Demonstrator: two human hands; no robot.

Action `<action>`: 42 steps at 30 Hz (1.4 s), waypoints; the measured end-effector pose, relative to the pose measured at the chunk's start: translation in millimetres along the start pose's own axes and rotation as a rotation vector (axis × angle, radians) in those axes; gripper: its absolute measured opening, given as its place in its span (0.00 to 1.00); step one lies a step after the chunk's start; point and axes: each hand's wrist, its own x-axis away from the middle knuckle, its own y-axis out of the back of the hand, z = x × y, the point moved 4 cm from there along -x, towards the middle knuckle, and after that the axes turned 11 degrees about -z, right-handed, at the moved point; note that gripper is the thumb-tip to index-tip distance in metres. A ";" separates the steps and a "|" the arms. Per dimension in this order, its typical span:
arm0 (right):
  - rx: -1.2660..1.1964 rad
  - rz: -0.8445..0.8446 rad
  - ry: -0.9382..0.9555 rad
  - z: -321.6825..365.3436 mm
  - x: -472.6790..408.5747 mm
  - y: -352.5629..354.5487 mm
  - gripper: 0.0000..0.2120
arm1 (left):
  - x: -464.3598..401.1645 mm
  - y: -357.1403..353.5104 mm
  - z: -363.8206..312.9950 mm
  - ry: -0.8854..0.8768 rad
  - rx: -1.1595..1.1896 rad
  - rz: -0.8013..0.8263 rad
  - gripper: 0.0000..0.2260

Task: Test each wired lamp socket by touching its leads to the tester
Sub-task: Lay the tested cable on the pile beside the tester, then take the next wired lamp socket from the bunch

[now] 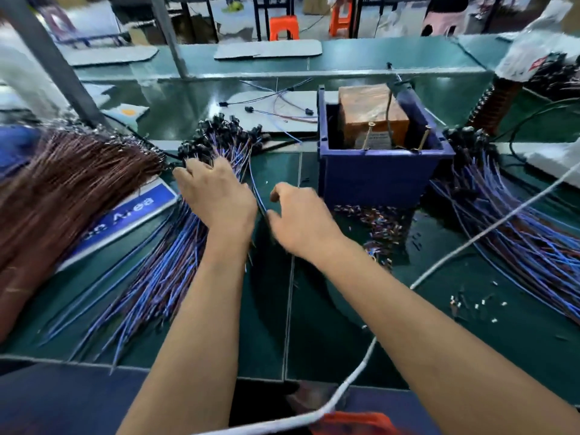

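Head view: the left hand (216,196) rests with fingers spread and bent on the socket pile (219,139) at the desk's left side. The right hand (298,218) pinches one blue lead (255,186) beside the tester (379,146). Tangled neighbours may drag along; blur hides the pinch's firmness.
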 end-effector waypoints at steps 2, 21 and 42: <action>0.041 0.044 -0.030 -0.8 -9.2 -7.7 0.12 | -2.7 -0.5 1.9 -0.002 -0.026 -0.010 0.11; -1.083 -0.055 -0.331 2.4 -15.1 5.8 0.18 | 17.5 25.3 -28.9 -0.086 1.099 -0.331 0.07; -0.248 -0.783 0.439 40.4 -21.9 150.6 0.15 | 42.3 35.9 -58.6 -0.055 1.515 -0.086 0.16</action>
